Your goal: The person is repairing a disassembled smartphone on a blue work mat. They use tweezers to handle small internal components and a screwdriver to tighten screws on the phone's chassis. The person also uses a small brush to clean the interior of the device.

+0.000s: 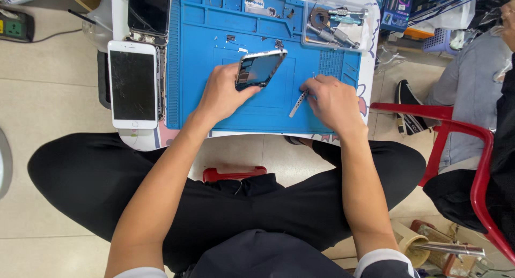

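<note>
The person sits with black-trousered knees spread, a red stool (234,174) showing between them, and both forearms reach up to a small white desk (144,140). A blue mat (268,114) covers most of the desk, its near edge close to the desk's near edge. The left hand (221,93) rests on the mat near the middle of the near edge and grips an opened phone (259,69) by its lower end, thumb and fingers closed on its sides; the phone is tilted up off the mat, its inner side facing the camera. The right hand (333,100), just right of it, is closed on a thin metal tool (299,104) whose flat end points down-left and touches the mat; the fingers curl over its upper end. At the desk's left edge, off the mat, lies a white phone (133,84) with a cracked screen, face up. Beyond it, toward the far left corner, lies a dark phone (149,11). Small loose parts (232,38) are scattered on the mat beyond the hands. At the far right corner sits a clear tray (337,23) holding screwdrivers and a round part. To the right, off the desk, stands a red chair (456,128) with another person seated by it.
</note>
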